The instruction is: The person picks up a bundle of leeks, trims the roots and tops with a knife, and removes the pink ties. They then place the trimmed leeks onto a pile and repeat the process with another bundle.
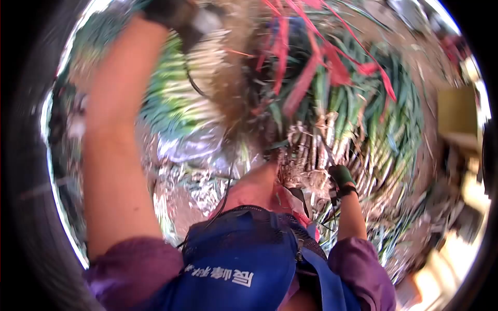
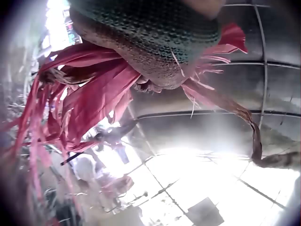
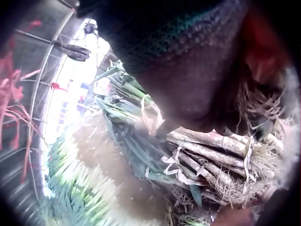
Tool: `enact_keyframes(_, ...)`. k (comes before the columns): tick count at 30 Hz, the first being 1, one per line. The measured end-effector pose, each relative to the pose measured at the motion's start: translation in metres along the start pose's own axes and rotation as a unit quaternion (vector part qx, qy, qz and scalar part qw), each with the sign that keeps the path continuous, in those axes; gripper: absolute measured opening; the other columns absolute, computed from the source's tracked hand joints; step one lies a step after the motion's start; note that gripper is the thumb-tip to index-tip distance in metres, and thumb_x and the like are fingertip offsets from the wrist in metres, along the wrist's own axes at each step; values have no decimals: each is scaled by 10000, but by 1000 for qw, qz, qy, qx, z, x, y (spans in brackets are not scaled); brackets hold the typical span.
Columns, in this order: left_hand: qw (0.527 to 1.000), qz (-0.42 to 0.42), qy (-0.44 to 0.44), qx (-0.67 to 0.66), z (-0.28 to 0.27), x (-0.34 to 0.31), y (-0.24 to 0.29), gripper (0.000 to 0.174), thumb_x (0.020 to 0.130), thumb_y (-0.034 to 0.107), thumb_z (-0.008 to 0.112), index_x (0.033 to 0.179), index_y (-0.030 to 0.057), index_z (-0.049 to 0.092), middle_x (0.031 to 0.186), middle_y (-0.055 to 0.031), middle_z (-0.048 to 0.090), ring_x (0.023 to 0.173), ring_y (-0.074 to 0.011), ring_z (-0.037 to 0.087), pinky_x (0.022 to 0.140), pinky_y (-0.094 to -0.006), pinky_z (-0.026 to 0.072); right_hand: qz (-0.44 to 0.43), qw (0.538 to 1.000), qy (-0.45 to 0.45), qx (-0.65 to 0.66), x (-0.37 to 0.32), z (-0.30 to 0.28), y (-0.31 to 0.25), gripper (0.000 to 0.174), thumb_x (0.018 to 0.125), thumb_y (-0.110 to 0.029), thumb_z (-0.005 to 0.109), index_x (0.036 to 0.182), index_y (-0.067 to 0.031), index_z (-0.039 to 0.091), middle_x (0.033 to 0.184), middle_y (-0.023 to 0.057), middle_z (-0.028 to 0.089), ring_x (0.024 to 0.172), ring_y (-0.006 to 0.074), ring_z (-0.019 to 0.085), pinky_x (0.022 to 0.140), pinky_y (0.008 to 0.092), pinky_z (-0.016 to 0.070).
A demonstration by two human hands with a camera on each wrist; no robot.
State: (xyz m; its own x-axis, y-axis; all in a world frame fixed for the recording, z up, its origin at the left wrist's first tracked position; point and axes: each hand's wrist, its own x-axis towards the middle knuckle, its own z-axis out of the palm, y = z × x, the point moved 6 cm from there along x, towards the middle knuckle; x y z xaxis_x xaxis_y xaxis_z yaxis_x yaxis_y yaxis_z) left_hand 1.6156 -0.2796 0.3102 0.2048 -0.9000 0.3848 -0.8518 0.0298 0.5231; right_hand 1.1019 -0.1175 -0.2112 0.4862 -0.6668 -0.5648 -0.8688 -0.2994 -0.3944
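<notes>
In the left wrist view, my left hand (image 2: 150,42), in a green knitted glove with a brown palm, grips pink strips (image 2: 94,99) that stick out on both sides. The head view shows this hand (image 1: 179,18) raised and blurred at the upper left. My right hand (image 1: 341,176), also gloved, is low beside the root ends of long green onions (image 1: 337,124). In the right wrist view, the right glove (image 3: 188,70) covers part of the pale stalks (image 3: 207,150); its fingertips are hidden, so its hold is unclear.
More green onions (image 1: 181,88) lie in a row on the left, with clear plastic (image 1: 194,145) below them. Pink strips (image 1: 311,57) hang across the upper middle. A yellowish box (image 1: 457,110) stands at the right. Loose leaves litter the ground.
</notes>
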Motion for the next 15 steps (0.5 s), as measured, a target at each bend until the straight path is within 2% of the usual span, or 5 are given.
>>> enact_keyframes(5,959,-256,-122,-4,21,-326,-66,608,803,554,501,1244,135,491,1213,-160,542,1134,-295,514,963,-379,402,-162,976,-33,-145,-60,-32,-28,201,812,-117,473,733,-71,653,713,190,645,676,339,655,565,447,518)
enact_keyframes(6,918,-349,-189,0,27,-414,-72,624,797,567,507,1248,136,492,1215,-164,546,1136,-298,517,964,-381,403,-2,997,-36,-73,-68,-30,-9,210,847,-151,457,803,-59,641,733,218,635,682,369,641,575,476,509)
enact_keyframes(9,678,-618,-396,33,-12,-667,-29,673,776,605,526,1260,138,494,1221,-174,559,1143,-307,523,968,-386,407,-81,982,60,-157,-129,-42,-27,289,911,-279,424,819,-56,583,793,218,622,742,427,592,631,515,475)
enact_keyframes(13,516,-723,-459,28,-62,-913,49,476,757,384,553,1153,123,584,1080,-205,621,1041,-307,585,866,-388,466,-258,914,-12,-312,-164,-5,-43,183,888,-184,453,792,-94,580,807,151,612,722,328,638,574,450,517)
enact_keyframes(15,539,-739,-403,30,-68,-975,72,463,758,356,544,1162,133,575,1066,-196,627,993,-298,604,835,-378,476,-293,911,-91,-275,-166,7,-78,141,864,-143,474,792,-95,586,806,151,618,714,337,634,574,447,522)
